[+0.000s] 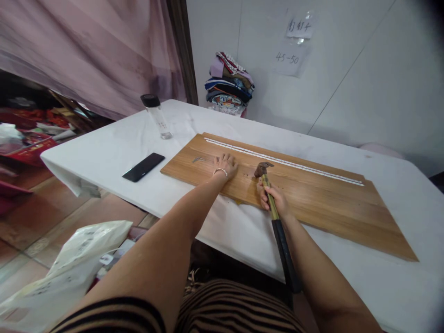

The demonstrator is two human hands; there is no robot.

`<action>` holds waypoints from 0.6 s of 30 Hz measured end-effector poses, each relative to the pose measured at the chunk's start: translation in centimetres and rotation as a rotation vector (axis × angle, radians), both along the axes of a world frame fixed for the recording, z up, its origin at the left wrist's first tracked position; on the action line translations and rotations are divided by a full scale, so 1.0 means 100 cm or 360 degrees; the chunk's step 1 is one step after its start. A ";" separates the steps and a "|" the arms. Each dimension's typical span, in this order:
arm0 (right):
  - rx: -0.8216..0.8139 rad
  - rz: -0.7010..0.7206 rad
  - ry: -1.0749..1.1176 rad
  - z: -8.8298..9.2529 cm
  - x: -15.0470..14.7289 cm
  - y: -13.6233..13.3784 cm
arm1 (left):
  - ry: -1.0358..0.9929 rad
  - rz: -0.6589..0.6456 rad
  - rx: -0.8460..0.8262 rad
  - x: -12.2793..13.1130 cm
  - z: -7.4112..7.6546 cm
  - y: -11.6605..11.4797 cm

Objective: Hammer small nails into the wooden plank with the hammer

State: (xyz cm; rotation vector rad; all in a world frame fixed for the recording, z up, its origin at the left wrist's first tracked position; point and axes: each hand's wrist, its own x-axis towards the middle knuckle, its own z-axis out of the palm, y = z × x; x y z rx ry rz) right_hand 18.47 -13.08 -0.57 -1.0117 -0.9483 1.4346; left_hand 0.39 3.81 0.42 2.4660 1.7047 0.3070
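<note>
Left hand: laid palm down on the wooden board; fingers stretched forward and slightly parted; no grip is seen, and what may be covered by the palm cannot be told
Right hand: fingers wrapped round the hammer just below its head; the black grip is left free and pointed back toward the striped clothing
Hammer head: held at the board, right of the left hand; whether the wood is touched cannot be told
Board: laid lengthwise on the white-covered table; two white strips are set along its far edge
Nails: gathered loosely on the board, left of the left hand
Tabletop, left: a dark phone is laid flat; a black-capped bottle is stood beyond it
</note>
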 end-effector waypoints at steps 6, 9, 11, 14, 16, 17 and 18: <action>-0.0003 -0.0024 -0.0009 0.001 -0.001 -0.001 | -0.0016 0.0002 0.0000 0.000 -0.001 0.001; -0.0018 -0.0030 -0.0009 0.000 -0.001 -0.001 | -0.0014 -0.0007 0.0007 0.000 -0.003 0.003; -0.0025 -0.0019 -0.0011 0.000 -0.001 0.000 | -0.0014 -0.0005 0.0009 0.000 -0.005 0.003; -0.0007 -0.0006 -0.0006 0.001 -0.001 0.000 | -0.0023 -0.0003 0.0025 0.000 -0.005 0.003; 0.0009 -0.0014 -0.0004 0.002 -0.001 -0.001 | -0.0028 -0.0002 0.0025 -0.001 -0.005 0.003; 0.0011 -0.0017 -0.0003 0.002 -0.001 -0.001 | -0.0029 -0.0003 0.0022 -0.001 -0.005 0.003; 0.0009 -0.0013 -0.0001 0.003 -0.001 -0.001 | -0.0029 -0.0005 0.0019 -0.001 -0.005 0.003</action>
